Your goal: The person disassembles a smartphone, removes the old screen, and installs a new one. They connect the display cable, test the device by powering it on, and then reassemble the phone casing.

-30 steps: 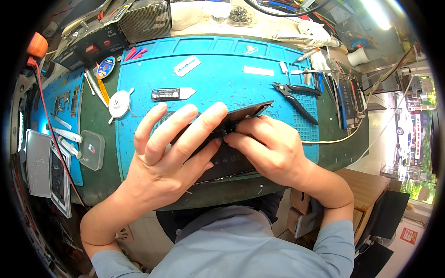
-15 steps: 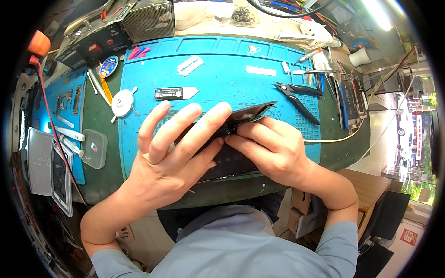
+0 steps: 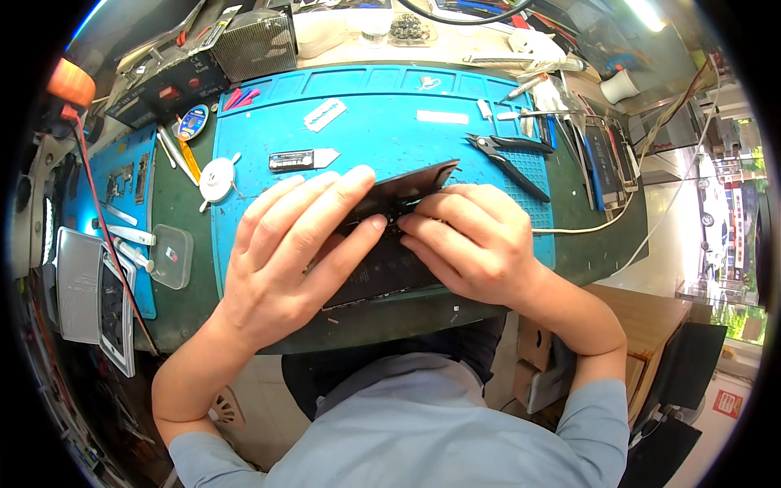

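Observation:
My left hand (image 3: 297, 252) grips a dark device (image 3: 382, 268) from the left, fingertips on its raised dark panel (image 3: 423, 175) and another finger reaching into the gap below. My right hand (image 3: 476, 244) is closed at the right side, its fingertips pinched at small parts in that gap; which part they touch is too small to tell. The device's lower half lies at the front of the blue mat (image 3: 366, 130). Black cutters (image 3: 521, 175) lie to the right, a utility blade holder (image 3: 290, 160) and a white spool (image 3: 216, 179) to the left.
A second mat (image 3: 114, 195) with boards is at the left, beside an open case (image 3: 77, 285) and clear box (image 3: 171, 268). An orange-handled item (image 3: 71, 81) hangs at the far left. Tools, opened phones (image 3: 610, 163) and cables crowd the right; boxes (image 3: 252, 37) line the back.
My hands and the device have shifted slightly up in the picture. My left fingers have curled more over the panel, with one finger higher in the gap.

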Tool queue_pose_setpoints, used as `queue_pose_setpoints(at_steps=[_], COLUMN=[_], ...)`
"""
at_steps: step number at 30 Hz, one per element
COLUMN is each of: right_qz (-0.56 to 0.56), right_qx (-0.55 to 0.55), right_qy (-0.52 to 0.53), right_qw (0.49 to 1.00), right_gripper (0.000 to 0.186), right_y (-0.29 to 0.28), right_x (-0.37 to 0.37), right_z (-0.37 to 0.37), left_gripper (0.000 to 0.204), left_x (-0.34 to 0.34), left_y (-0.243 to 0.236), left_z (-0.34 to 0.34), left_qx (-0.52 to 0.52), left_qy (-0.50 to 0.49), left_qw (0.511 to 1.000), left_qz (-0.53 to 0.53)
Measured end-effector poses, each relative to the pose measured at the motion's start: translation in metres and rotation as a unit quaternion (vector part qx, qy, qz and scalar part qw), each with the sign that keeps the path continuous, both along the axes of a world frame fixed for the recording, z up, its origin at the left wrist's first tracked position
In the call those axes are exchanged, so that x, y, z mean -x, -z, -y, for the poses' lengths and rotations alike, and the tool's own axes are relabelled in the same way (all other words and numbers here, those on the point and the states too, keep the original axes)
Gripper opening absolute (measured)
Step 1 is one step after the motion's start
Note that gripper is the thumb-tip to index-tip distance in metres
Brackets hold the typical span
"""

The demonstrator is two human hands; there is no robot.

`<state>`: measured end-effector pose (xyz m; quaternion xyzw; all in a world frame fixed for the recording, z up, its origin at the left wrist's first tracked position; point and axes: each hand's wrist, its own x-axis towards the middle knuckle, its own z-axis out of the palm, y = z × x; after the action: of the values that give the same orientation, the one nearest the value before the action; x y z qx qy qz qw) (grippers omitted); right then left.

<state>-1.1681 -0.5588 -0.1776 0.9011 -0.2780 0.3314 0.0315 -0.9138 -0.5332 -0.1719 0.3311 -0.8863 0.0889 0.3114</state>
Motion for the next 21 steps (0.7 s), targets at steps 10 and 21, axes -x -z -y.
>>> queue_pose_setpoints(at_steps=[10,21], right_qz=[0.111,-0.013], right_qx=[-0.001,0.008], right_qy=[-0.011,-0.071], right_qw=[0.994,0.997], right_gripper=[0.039,0.030], right_y=[-0.029,-0.005], right_x=[0.015,0.037], right_z=[0.004,-0.022], left_gripper=[0.053,0.098], left_x=[-0.003,-0.015], left_y=[0.003,-0.009], left_z=[-0.006,-0.029], left_qx=[-0.088,-0.294], left_qy=[0.096,0.036], left_qw=[0.970,0.954], left_qz=[-0.207,-0.052])
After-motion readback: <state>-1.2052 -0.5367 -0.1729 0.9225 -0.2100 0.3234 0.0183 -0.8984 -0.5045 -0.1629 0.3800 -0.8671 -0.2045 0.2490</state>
